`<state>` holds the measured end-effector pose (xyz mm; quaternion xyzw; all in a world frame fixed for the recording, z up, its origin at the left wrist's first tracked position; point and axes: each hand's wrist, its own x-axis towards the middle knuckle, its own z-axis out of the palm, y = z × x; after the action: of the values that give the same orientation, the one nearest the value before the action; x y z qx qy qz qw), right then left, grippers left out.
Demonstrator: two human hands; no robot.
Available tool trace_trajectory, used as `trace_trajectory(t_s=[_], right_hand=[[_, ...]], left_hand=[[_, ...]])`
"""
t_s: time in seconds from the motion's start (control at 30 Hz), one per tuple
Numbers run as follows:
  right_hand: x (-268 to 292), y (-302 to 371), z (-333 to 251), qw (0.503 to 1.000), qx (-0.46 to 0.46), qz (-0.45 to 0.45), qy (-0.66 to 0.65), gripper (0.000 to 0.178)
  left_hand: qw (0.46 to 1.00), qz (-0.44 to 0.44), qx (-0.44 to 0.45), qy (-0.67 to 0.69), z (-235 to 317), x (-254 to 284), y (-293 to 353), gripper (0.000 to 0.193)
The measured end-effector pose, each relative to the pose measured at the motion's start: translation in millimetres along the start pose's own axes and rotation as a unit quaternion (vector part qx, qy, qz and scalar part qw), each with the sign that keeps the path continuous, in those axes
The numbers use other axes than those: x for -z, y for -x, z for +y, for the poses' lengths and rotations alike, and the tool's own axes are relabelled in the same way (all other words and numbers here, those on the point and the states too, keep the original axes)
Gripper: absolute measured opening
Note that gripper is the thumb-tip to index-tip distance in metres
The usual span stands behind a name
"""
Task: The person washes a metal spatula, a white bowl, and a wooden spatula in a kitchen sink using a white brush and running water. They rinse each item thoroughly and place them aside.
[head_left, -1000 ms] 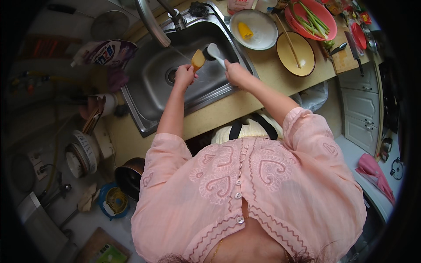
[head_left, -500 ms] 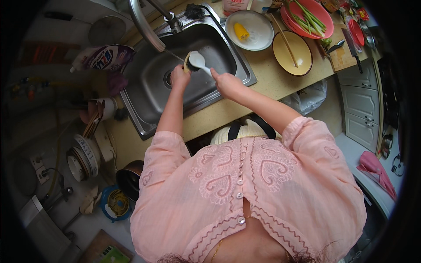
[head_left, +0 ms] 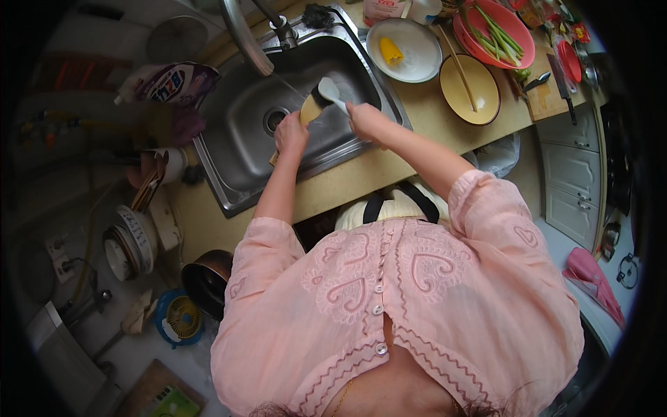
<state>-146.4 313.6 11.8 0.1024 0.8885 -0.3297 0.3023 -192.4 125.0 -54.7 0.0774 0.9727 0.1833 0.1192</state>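
Observation:
Over the steel sink (head_left: pixel 240 163), my left hand (head_left: pixel 291 134) is closed round a pale tan wooden spatula (head_left: pixel 310 111). A bit of its tan handle shows below the hand. My right hand (head_left: pixel 369 124) grips the handle of a white dish brush (head_left: pixel 328 90). The brush's dark bristles press against the upper end of the spatula. From the faucet (head_left: pixel 258 59) a thin stream of water runs down toward the spatula.
On the counter right of the sink stand a white bowl (head_left: pixel 422 58) with a yellow piece of food, a yellow bowl (head_left: pixel 486 95) with chopsticks, and a pink basin (head_left: pixel 524 35) of green stalks. A knife (head_left: pixel 561 87) lies by a cutting board (head_left: pixel 545 97). Stacked dishes (head_left: pixel 132 243) stand left.
My left hand has turned the spatula and moved it slightly right and down. The brush has moved right with my right hand and stays against the spatula. The view has shifted slightly.

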Motion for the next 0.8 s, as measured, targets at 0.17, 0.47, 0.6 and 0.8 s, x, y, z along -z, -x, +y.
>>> trace_trajectory(t_s=[0.17,0.47,0.6,0.8], right_hand=[[-25.4,-10.9,14.0,0.997,0.069,0.015,-0.025,0.026],[-34.4,-22.5,32.8,0.992,0.015,-0.064,-0.106,0.026],[-17.1,-19.0,10.5,0.992,0.048,-0.004,-0.119,0.025],[-28.7,-23.5,31.6,0.989,0.02,-0.05,-0.138,0.019]], left_hand=[[1.0,0.009,-0.012,-0.024,-5.7,-2.4,6.9,0.026],[0.999,0.027,-0.024,-0.027,-8.4,-0.4,12.5,0.024],[0.999,0.004,-0.03,-0.034,-8.9,-6.4,12.2,0.026],[0.998,0.032,-0.042,-0.026,-17.7,-7.9,5.4,0.028]])
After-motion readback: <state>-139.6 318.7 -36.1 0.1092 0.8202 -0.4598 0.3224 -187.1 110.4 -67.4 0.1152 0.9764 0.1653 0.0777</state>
